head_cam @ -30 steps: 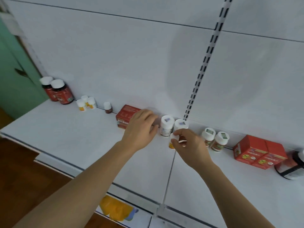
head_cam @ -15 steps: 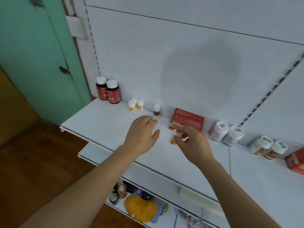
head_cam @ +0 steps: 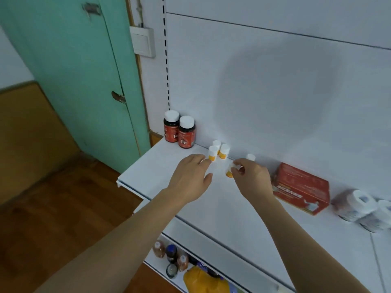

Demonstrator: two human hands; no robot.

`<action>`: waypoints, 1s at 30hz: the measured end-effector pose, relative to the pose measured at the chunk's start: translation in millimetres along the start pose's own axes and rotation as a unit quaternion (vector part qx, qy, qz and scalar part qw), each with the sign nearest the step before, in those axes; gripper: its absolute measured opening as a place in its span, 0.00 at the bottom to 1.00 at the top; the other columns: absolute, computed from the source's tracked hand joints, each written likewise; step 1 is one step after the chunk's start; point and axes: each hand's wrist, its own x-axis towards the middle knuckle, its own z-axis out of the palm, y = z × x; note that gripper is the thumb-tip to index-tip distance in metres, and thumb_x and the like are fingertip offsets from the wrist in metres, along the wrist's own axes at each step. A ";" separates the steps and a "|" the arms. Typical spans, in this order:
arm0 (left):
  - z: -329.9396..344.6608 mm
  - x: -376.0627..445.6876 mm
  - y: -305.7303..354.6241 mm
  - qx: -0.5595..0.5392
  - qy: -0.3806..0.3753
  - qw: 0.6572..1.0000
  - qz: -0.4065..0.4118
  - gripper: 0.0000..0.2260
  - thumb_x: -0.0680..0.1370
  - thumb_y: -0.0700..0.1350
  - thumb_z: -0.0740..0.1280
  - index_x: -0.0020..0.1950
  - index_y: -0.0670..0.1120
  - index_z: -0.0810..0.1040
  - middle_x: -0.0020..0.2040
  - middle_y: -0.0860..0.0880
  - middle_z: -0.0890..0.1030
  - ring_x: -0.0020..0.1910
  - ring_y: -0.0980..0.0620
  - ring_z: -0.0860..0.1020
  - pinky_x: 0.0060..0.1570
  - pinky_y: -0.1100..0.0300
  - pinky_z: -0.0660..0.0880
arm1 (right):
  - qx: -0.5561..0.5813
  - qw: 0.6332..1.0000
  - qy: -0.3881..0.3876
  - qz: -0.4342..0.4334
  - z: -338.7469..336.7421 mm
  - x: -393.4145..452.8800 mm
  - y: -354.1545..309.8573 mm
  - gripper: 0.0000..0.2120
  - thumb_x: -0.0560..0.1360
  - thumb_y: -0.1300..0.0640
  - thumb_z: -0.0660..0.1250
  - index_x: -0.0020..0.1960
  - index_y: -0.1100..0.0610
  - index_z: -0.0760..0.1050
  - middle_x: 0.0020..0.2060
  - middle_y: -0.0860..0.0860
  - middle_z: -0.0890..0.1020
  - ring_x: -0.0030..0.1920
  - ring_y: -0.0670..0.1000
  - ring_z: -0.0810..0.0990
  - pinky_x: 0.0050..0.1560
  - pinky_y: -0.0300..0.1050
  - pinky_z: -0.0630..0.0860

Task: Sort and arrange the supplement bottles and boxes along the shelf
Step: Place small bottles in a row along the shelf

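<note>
i'm pinching a small yellow-label bottle (head_cam: 230, 171) in my right hand (head_cam: 251, 178), holding it just above the shelf (head_cam: 148, 178) near the cluster of matching bottles (head_cam: 218, 152) at the far left, likely to group like with like. my left hand (head_cam: 190, 180) is hovering beside the cluster, fingers relaxed and apart, holding nothing, perhaps readying to steady it.

Right hand (head_cam: 251, 176) hides most of small bottle (head_cam: 229, 173); blurred bottles (head_cam: 359, 208) cut off at right edge.

I have both forearms stretched toward the shelf (head_cam: 152, 182). My left hand (head_cam: 190, 178) hovers over it palm down, fingers relaxed; my right hand (head_cam: 251, 178), beside it, pinches a small bottle (head_cam: 229, 171).
</note>
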 end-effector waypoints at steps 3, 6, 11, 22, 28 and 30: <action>2.7 20.6 -14.5 0.005 -0.010 1.000 0.001 0.20 0.81 0.52 0.61 0.72 0.45 0.70 0.69 0.46 0.73 0.68 0.48 0.69 0.68 0.55 0.65 | -0.008 1.000 -0.010 0.000 20.2 26.2 -3.7 0.11 0.79 0.55 0.65 0.59 0.54 0.80 0.50 0.52 0.84 0.49 0.55 0.81 0.45 0.41 0.70; 7.1 39.2 -31.3 -0.002 -0.003 1.000 0.004 0.19 0.80 0.50 0.63 0.69 0.44 0.73 0.65 0.45 0.75 0.65 0.46 0.72 0.64 0.53 0.68 | -0.009 1.000 -0.012 -0.003 37.4 47.6 -4.4 0.09 0.79 0.58 0.64 0.56 0.56 0.80 0.47 0.53 0.84 0.47 0.54 0.80 0.44 0.40 0.68; 18.3 59.1 -48.4 -0.017 -0.002 0.999 0.037 0.16 0.78 0.49 0.65 0.64 0.44 0.76 0.60 0.47 0.77 0.60 0.46 0.74 0.59 0.54 0.71 | -0.005 0.999 0.017 -0.029 59.9 57.4 -2.9 0.05 0.75 0.63 0.68 0.49 0.59 0.81 0.42 0.55 0.83 0.39 0.58 0.81 0.40 0.47 0.76; 33.6 80.1 -81.0 -0.095 -0.022 0.989 0.113 0.13 0.77 0.46 0.66 0.59 0.43 0.77 0.56 0.46 0.78 0.56 0.45 0.76 0.54 0.53 0.74 | -0.032 0.996 0.086 0.010 86.1 52.5 -9.0 0.09 0.72 0.64 0.72 0.52 0.59 0.80 0.49 0.55 0.79 0.39 0.56 0.80 0.34 0.48 0.76; 31.0 79.7 -95.3 -0.112 -0.026 0.985 0.130 0.13 0.77 0.46 0.66 0.60 0.43 0.77 0.57 0.47 0.78 0.57 0.47 0.75 0.54 0.55 0.73 | -0.047 0.994 0.091 0.026 92.5 51.7 -12.7 0.10 0.72 0.64 0.71 0.54 0.59 0.80 0.50 0.55 0.79 0.41 0.58 0.81 0.36 0.50 0.77; 29.9 81.0 -97.9 -0.114 -0.022 0.984 0.138 0.13 0.77 0.46 0.66 0.60 0.43 0.77 0.56 0.47 0.78 0.57 0.46 0.75 0.53 0.54 0.74 | -0.065 0.994 0.084 0.033 91.8 49.9 -15.2 0.12 0.73 0.62 0.71 0.56 0.58 0.79 0.52 0.55 0.79 0.42 0.59 0.81 0.36 0.50 0.77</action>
